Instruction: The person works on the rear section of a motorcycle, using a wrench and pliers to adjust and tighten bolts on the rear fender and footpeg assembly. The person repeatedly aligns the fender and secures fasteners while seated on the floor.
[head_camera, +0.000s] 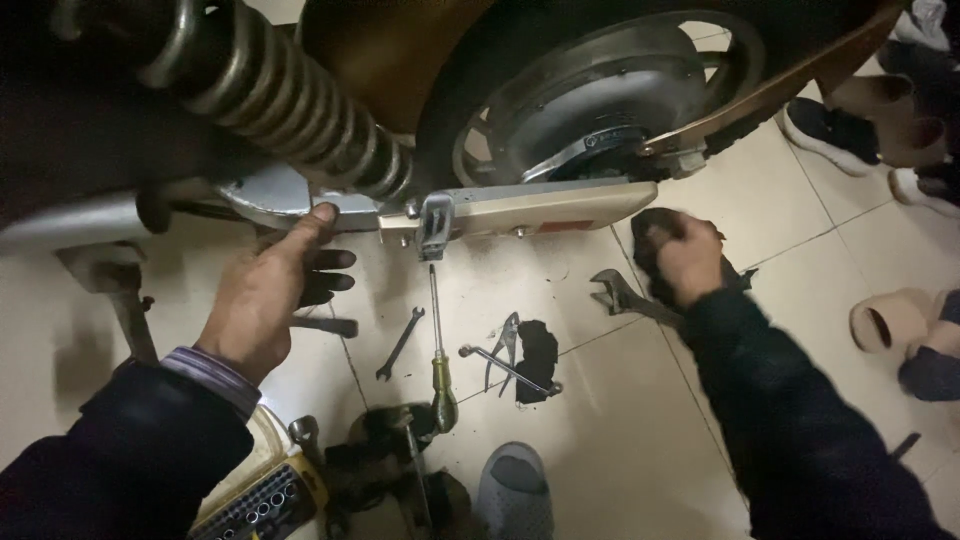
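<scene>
My left hand (268, 290) reaches up under a scooter and rests its fingers against the silver frame bracket (270, 195) just below the coiled shock spring (290, 100). My right hand (688, 262) is closed on a dark rag (650, 232) near the floor, beside the rear wheel hub (590, 100). A beige bar with a metal clamp (520, 208) runs between the two hands. An adjustable wrench (622, 296) lies on the tiles just left of my right hand.
On the tiled floor lie a small spanner (400, 343), a green-handled screwdriver (438, 350), pliers (502, 345), an L-shaped wrench (505, 368) and a dark scrap (538, 358). A socket set (262, 505) sits bottom left. My grey shoe (515, 492) is below. Other people's feet and slippers (888, 320) stand at right.
</scene>
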